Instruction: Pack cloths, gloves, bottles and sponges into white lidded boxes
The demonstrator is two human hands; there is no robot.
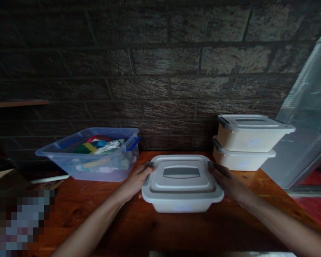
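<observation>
A white lidded storage box (pixel 183 203) with a grey handle inset in its lid is in front of me, over the wooden table. My left hand (pixel 137 180) grips its left side, the thumb by the grey latch and fingers underneath. On the opposite side, my right hand (pixel 226 178) is closed around the edge near the other latch. The lid sits on the box, so its contents are hidden. Whether the base touches the table I cannot tell.
To the left stands a clear plastic bin (pixel 96 167) with blue latches, holding colourful items. Two similar lidded boxes (pixel 247 142) are stacked at the right. A dark brick wall (pixel 160 78) rises behind the wooden table (pixel 139 228); a glass panel (pixel 302 125) stands far right.
</observation>
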